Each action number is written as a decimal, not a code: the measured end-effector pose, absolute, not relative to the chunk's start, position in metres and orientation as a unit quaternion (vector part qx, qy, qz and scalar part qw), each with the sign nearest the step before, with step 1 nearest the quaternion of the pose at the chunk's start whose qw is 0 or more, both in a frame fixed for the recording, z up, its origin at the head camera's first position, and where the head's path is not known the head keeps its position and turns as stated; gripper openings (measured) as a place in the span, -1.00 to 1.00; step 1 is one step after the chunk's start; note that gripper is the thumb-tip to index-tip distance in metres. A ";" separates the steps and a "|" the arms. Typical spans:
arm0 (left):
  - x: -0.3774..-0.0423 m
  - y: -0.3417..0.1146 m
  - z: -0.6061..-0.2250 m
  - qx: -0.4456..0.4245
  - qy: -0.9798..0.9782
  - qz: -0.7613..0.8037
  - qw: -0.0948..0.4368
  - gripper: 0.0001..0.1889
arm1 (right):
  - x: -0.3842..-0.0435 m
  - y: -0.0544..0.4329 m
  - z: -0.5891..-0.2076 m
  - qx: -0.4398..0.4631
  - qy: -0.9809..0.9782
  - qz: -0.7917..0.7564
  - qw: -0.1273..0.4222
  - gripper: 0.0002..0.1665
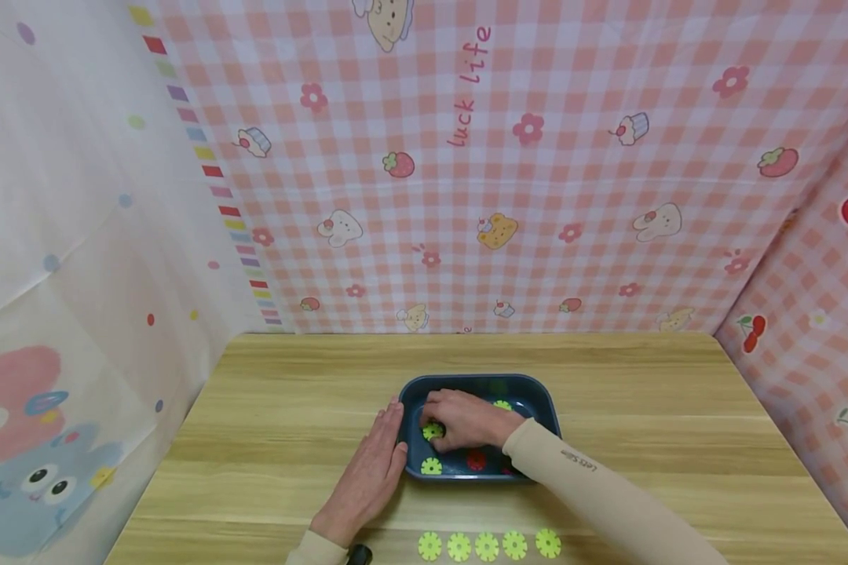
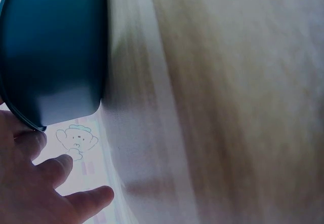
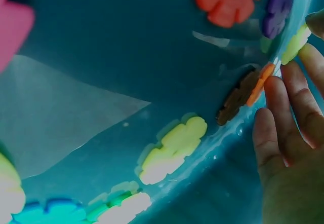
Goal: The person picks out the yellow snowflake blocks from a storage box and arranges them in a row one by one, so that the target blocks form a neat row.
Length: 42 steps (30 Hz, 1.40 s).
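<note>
A dark blue rectangular basin (image 1: 480,378) stands on the table and holds notched plastic discs. My right hand (image 1: 462,417) reaches down inside it, toward the left end. In the right wrist view, its thumb and index finger pinch a yellow-green disc (image 3: 296,45) at the basin wall, while the other fingers extend beside it. My left hand (image 1: 373,463) lies along the basin's left side, fingers fairly straight, fingertips (image 2: 35,142) at the rim. Other discs in the basin include a red disc (image 3: 229,1), a purple disc (image 3: 278,8), a brown disc (image 3: 237,97) and an orange disc (image 3: 261,84).
Several yellow-green discs (image 1: 487,546) lie in a row on the wooden table (image 1: 268,424), in front of the basin. A small black object (image 1: 360,555) shows by the left wrist. Behind the table hangs a pink checked cloth (image 1: 466,188), with patterned cloths at both sides.
</note>
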State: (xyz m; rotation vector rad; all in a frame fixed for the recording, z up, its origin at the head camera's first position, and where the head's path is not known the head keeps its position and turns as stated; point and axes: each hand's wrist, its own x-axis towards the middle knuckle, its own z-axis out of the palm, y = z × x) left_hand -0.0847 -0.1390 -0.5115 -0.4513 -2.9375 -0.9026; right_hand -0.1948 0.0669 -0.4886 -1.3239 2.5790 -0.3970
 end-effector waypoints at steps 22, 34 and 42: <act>-0.084 -0.136 -0.514 -0.139 -0.948 -0.285 0.021 -0.40 | -0.190 0.090 -0.473 -0.437 0.876 -0.186 0.084 -0.71; -0.083 -0.135 -0.513 -0.144 -0.947 -0.286 0.023 -0.40 | -0.182 0.109 -0.450 -0.440 0.871 -0.205 0.074 -0.67; -0.085 -0.135 -0.511 -0.145 -0.946 -0.288 0.022 -0.39 | -0.177 0.117 -0.437 -0.431 0.876 -0.206 0.063 -0.68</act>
